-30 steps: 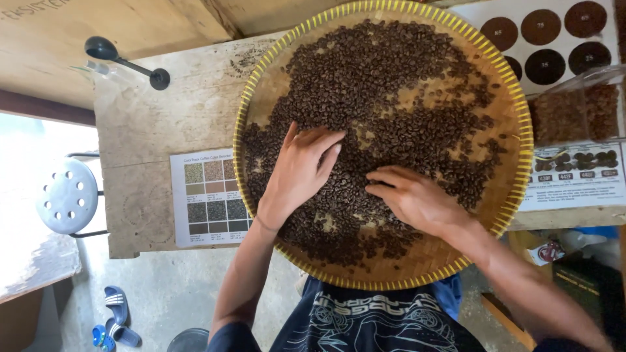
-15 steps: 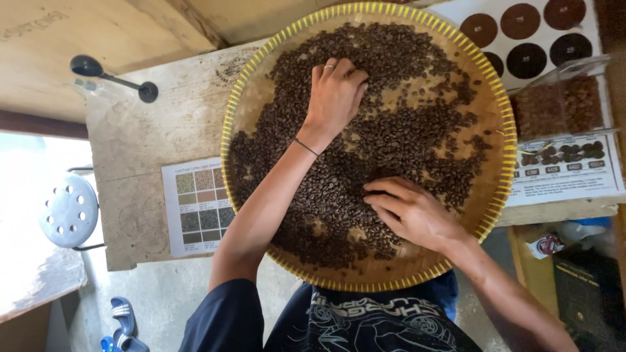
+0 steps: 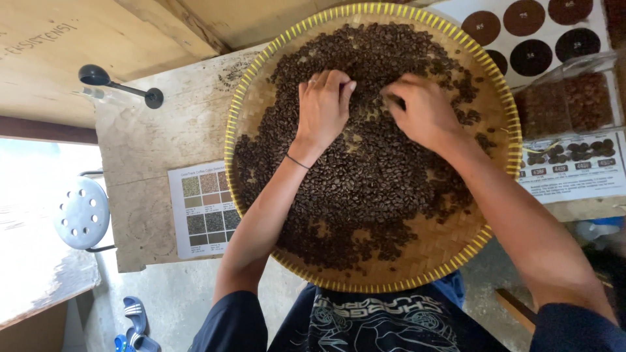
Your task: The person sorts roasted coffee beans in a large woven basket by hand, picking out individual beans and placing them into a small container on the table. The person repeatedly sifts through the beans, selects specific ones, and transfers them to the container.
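shirt: dark shirt (image 3: 385, 322) with pale line pattern, at bottom edge, closest to camera.
tray: round woven tray (image 3: 450, 251) with yellow rim, resting on the desk (image 3: 176, 130), near edge overhanging toward the person.
beans: dark roasted beans (image 3: 365, 189) spread over most of the tray; bare weave shows at lower right and upper left.
left hand: left hand (image 3: 324, 104) lies palm down on the beans in the far half of the tray, fingers together and slightly curled, holding nothing that can be seen. Thin dark band at the wrist.
right hand: right hand (image 3: 424, 111) just beside the left, knuckles up, fingers bent down into the beans; whether it pinches any bean, cannot tell.
chart: printed sheet (image 3: 205, 208) of small colour squares flat on the desk, left of the tray, touching its rim.
stool: round pale stool (image 3: 81, 212) with holes, lower left, below desk level.
sandals: blue sandals (image 3: 130, 319) on the floor, bottom left.
box: clear box (image 3: 567, 101) with brown beans, right of the tray.
cards: sheet of dark brown discs (image 3: 528, 29) at far right corner.
scoop: black long-handled scoop (image 3: 120, 85) on the far left part of the desk.
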